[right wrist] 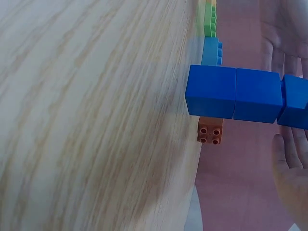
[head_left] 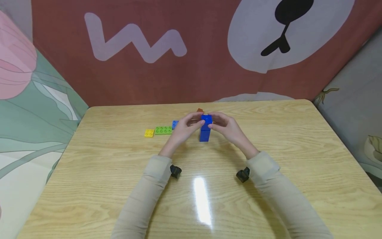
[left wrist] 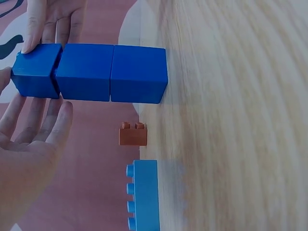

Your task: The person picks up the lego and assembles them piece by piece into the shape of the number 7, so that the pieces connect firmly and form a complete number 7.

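A tower of three blue toy blocks stands upright on the table; its lower blocks (head_left: 204, 135) sit flush together. Between the top blue block (left wrist: 36, 72) and the middle blue block (left wrist: 84, 72) a narrow gap shows, and the top one leans slightly. My left hand (head_left: 186, 127) pinches the top block from the left, thumb on its near side and fingers behind. From the right, my right hand (head_left: 228, 128) grips the same block in the same way. Fingertips partly cover it in the right wrist view.
Left of the tower lie a yellow brick (head_left: 149, 133), a green brick (head_left: 163, 130) and a light blue brick (head_left: 174, 124), the last partly behind my left hand. An orange-brown brick (right wrist: 210, 131) sits behind the tower. A curtain (head_left: 203, 79) hangs along the table's far edge.
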Demonstrator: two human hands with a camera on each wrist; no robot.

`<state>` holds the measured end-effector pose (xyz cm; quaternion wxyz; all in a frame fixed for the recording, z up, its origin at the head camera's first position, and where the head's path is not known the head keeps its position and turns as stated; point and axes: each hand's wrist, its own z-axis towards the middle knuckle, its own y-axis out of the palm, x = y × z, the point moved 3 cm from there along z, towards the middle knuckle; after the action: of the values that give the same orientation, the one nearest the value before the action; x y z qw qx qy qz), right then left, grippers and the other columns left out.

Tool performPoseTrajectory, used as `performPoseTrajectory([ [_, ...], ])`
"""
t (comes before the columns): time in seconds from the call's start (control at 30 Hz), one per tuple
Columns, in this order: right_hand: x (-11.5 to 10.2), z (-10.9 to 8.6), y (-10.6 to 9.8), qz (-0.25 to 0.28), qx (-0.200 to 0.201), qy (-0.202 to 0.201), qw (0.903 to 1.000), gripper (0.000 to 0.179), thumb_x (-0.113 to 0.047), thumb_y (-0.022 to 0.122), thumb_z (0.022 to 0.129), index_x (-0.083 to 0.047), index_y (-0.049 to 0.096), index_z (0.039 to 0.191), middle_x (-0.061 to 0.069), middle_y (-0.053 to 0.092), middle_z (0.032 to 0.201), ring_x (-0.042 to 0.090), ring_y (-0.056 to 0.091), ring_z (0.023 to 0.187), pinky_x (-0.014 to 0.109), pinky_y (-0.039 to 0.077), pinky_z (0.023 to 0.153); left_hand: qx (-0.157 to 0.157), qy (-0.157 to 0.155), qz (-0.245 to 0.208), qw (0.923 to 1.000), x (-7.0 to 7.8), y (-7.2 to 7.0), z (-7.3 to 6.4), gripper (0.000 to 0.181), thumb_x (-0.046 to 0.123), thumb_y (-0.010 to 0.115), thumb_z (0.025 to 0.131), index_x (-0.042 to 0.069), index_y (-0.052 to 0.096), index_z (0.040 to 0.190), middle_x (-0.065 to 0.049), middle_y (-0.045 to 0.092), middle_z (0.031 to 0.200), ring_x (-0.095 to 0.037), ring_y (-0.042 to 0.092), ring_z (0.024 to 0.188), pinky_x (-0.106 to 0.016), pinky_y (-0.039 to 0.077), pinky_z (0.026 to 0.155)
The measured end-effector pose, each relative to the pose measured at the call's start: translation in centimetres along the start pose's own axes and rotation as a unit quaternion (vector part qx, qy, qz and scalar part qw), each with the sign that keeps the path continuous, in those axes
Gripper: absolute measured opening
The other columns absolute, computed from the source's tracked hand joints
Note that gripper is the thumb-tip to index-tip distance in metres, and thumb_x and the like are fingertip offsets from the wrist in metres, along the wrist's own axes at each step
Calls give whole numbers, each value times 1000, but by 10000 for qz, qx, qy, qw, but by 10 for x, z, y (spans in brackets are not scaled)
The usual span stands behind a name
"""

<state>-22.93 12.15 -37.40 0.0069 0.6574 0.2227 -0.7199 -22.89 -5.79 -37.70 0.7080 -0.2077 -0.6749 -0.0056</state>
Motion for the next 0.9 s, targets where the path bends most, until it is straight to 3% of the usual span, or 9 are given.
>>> performPoseTrajectory([
  [0.4, -2, -2, -2, -147, -189, 158, 9996, 49, -20, 59, 95, -5, 46, 139, 17, 53, 138, 33, 50, 129, 46, 43, 109, -67, -25, -22, 10000, -1, 1, -1, 46, 32, 59, 95, 15, 51, 136, -5, 54, 139, -25, 53, 128, -43, 47, 106],
  [0.9, -4, 0, -3, -532, -372, -96, 9978, 52, -20, 59, 95, 0, 43, 140, 22, 52, 138, 37, 51, 128, 48, 45, 106, -27, 0, 54, 10000, -6, 1, 0, 40, 31, 60, 94, 17, 55, 132, -5, 59, 131, -22, 55, 124, -37, 45, 108],
])
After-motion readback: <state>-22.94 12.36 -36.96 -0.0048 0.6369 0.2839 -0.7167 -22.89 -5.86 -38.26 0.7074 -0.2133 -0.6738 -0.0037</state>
